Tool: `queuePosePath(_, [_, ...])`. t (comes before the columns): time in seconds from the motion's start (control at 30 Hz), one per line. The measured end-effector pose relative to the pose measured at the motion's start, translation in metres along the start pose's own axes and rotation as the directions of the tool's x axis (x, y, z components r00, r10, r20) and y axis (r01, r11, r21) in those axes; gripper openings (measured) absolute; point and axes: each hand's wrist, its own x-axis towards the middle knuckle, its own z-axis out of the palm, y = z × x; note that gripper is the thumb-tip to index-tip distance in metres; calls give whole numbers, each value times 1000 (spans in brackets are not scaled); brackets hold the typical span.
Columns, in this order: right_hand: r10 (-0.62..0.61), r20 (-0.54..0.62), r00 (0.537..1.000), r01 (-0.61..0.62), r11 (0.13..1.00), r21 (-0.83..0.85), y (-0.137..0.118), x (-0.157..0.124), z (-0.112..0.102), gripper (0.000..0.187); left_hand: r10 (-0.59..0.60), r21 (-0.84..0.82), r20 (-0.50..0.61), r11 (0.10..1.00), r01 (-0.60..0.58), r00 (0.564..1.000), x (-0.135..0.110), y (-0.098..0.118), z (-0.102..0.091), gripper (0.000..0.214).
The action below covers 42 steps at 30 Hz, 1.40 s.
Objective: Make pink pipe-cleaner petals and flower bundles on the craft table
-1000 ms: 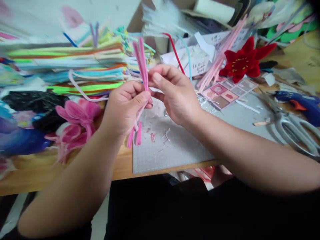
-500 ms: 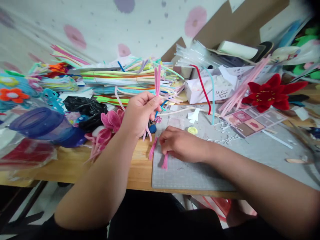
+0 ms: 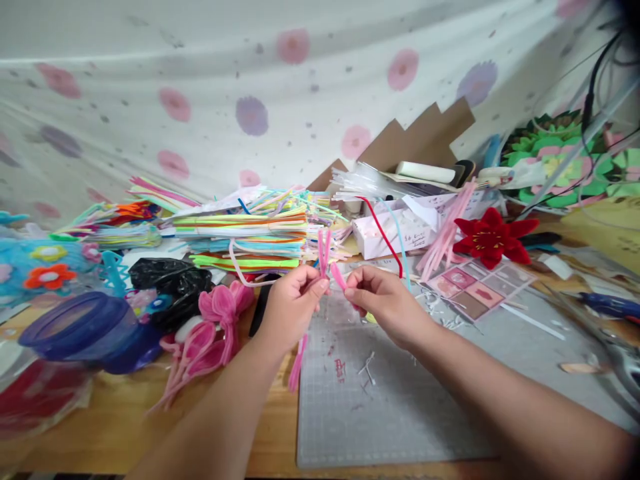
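My left hand point(image 3: 289, 303) is closed around a small bundle of pink pipe cleaners point(image 3: 323, 252), whose tips stick up above the fingers and whose tails hang down to the table edge. Just to its right, my right hand point(image 3: 379, 300) pinches one short pink pipe cleaner piece point(image 3: 338, 275) and holds it against the bundle. Both hands hover over the near left corner of a grey cutting mat point(image 3: 400, 400).
A stack of coloured pipe cleaners point(image 3: 240, 237) lies behind the hands. Pink pipe-cleaner flowers point(image 3: 215, 327), a black bag point(image 3: 167, 280) and a purple tub point(image 3: 80, 330) sit at left. A red flower point(image 3: 493, 237), a white box point(image 3: 395, 233) and a blue glue gun point(image 3: 607, 303) are at right.
My right hand rose from the mat with a short pink piece and brought it up to the bundle in my left hand. The camera tilted up and back.
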Motion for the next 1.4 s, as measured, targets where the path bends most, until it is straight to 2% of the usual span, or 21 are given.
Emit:
queuePosePath(0.07, [28, 19, 999, -26, 996, -80, -1, -1, 1, 13, -5, -28, 1, 1000, 5, 1000, 0, 1, 0, 12])
queuePosePath(0.2, [68, -14, 998, -69, 973, -218, -3, -1, 4, 7, -59, -133, -14, 989, 57, 998, 0, 3, 2, 15])
queuePosePath(0.33, [80, -35, 996, -86, 961, -264, -5, -2, 9, 6, -1, -137, -78, 991, -10, 997, -2, 0, 4, 15])
queuePosePath(0.4, [76, -41, 996, -85, 958, -274, -5, -2, 11, 7, 57, -72, -106, 995, -65, 993, -3, -2, 4, 16])
queuePosePath(0.5, [68, -56, 996, -81, 959, -271, -5, -3, 12, 7, 178, 115, -138, 980, -163, 974, -6, -4, 3, 15])
queuePosePath(0.6, [63, -58, 996, -75, 967, -243, -6, -3, 11, 6, 341, 341, -112, 895, -286, 933, -8, -3, 3, 12])
queuePosePath(0.67, [68, -48, 997, -77, 970, -232, -6, -4, 11, 6, 406, 420, -88, 843, -336, 910, -9, -3, 2, 10])
queuePosePath(0.73, [79, -43, 996, -87, 970, -227, -8, -4, 10, 5, 387, 402, -124, 862, -310, 914, -8, -3, 1, 11])
queuePosePath(0.83, [95, -52, 994, -104, 970, -220, -10, -5, 10, 6, 273, 264, -218, 941, -213, 937, -6, -6, 0, 15])
queuePosePath(0.9, [101, -49, 994, -110, 969, -223, -11, -5, 10, 6, 237, 209, -233, 959, -190, 943, -4, -7, 0, 16])
queuePosePath(1.2, [115, -69, 991, -128, 961, -244, -9, -3, 9, 7, 188, 125, -121, 977, -173, 975, -6, -6, 4, 16])
queuePosePath(1.3, [120, -71, 990, -131, 975, -180, -6, -2, 9, 8, 277, 203, -95, 946, -253, 956, -8, -5, 3, 15])
queuePosePath(1.4, [134, -57, 989, -138, 986, -89, -4, -3, 10, 9, 418, 383, -53, 847, -368, 907, -10, -5, 3, 11])
